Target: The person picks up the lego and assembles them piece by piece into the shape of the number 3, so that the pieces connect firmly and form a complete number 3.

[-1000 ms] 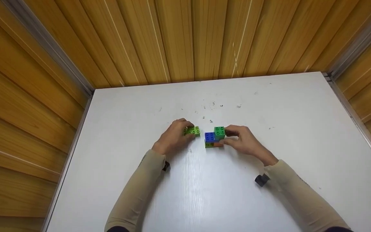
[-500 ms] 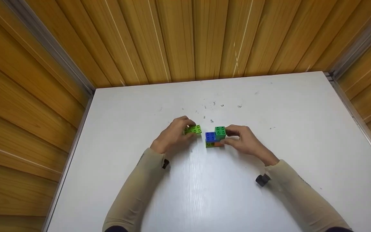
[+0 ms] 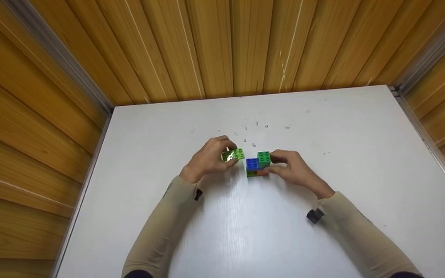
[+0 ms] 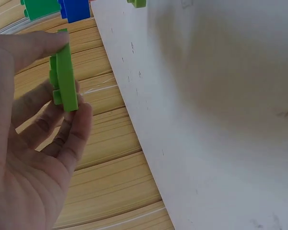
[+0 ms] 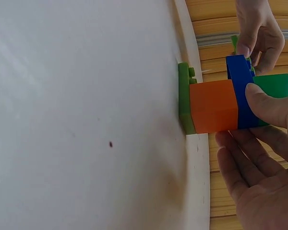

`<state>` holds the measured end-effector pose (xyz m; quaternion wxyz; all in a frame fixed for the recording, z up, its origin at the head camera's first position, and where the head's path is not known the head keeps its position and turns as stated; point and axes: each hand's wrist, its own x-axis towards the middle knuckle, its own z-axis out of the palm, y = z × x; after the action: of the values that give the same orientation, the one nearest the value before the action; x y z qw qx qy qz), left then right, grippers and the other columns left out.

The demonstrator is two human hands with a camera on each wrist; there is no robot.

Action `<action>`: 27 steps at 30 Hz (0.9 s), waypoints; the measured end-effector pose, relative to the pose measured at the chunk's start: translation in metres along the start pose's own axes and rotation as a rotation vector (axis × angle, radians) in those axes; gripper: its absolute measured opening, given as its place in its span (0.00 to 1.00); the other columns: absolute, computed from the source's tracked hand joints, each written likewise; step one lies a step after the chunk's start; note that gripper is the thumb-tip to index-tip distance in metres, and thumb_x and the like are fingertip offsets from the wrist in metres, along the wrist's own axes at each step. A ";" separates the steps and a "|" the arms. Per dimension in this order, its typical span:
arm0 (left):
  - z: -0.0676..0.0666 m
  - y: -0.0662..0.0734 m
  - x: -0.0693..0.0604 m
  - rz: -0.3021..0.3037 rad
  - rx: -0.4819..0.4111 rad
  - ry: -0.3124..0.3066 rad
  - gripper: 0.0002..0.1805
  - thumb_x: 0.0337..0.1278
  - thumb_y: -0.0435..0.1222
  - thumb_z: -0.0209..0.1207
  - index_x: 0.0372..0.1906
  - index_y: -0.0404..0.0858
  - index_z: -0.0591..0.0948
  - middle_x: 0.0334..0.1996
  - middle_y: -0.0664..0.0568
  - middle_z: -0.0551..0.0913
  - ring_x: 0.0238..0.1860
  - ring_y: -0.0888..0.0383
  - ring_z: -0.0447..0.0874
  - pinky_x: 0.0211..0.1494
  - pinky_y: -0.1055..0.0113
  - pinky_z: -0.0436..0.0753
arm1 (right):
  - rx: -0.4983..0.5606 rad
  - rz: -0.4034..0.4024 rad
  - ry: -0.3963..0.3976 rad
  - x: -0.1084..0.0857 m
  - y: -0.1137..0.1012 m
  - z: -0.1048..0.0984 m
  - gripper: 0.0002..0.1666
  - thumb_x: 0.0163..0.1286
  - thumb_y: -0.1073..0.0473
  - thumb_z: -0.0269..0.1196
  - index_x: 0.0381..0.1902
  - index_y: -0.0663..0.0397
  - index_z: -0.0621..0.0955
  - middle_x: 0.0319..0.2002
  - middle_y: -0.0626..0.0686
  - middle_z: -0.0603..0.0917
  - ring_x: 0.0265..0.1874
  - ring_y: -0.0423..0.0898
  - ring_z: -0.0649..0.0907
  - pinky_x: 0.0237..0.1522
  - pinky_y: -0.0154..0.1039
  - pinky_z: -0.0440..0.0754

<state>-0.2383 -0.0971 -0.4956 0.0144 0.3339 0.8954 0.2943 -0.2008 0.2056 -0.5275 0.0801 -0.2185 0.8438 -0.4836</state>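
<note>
Between thumb and fingers my left hand (image 3: 211, 157) pinches a flat lime-green toy brick (image 4: 66, 76), raised off the table with its studs up. Just to its right stands a small stack of toy bricks. At its base is a flat green brick (image 5: 184, 98), then an orange brick (image 5: 213, 106). A flat blue brick (image 3: 252, 163) lies over the orange one, and a green cube brick (image 3: 264, 158) tops its right end. My right hand (image 3: 294, 169) holds the stack from the right, its thumb on the blue brick in the right wrist view.
The white table (image 3: 214, 239) carries the stack and has dark scuff marks beyond the hands. Wood-patterned panels (image 3: 214, 50) rise behind and at both sides. A black wrist camera (image 3: 315, 215) hangs by the right sleeve.
My left hand has lifted the lime-green brick off the table and moved it slightly right and away, tilting it a little. The right hand and the stack hold still.
</note>
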 end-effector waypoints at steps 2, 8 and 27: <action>0.000 -0.001 0.000 0.024 -0.002 0.014 0.18 0.61 0.41 0.73 0.50 0.34 0.89 0.42 0.47 0.87 0.41 0.56 0.84 0.45 0.65 0.87 | 0.002 -0.007 0.001 0.000 0.000 0.000 0.20 0.70 0.63 0.73 0.59 0.56 0.88 0.53 0.55 0.91 0.57 0.58 0.88 0.64 0.59 0.84; -0.001 -0.004 0.002 0.106 -0.014 0.033 0.16 0.61 0.42 0.72 0.48 0.35 0.90 0.39 0.48 0.87 0.38 0.57 0.84 0.40 0.67 0.85 | 0.018 -0.030 0.000 0.001 0.003 0.001 0.19 0.70 0.63 0.74 0.58 0.55 0.89 0.52 0.54 0.91 0.57 0.57 0.88 0.64 0.59 0.84; -0.011 0.001 0.009 0.173 -0.071 0.051 0.17 0.58 0.43 0.72 0.45 0.34 0.89 0.35 0.48 0.85 0.35 0.58 0.84 0.40 0.63 0.88 | 0.015 -0.016 -0.006 0.000 0.002 0.000 0.18 0.70 0.65 0.73 0.57 0.53 0.89 0.52 0.53 0.90 0.58 0.56 0.87 0.65 0.57 0.84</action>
<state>-0.2466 -0.0969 -0.4846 -0.0221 0.4018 0.8523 0.3342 -0.2016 0.2059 -0.5294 0.0801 -0.2261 0.8382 -0.4898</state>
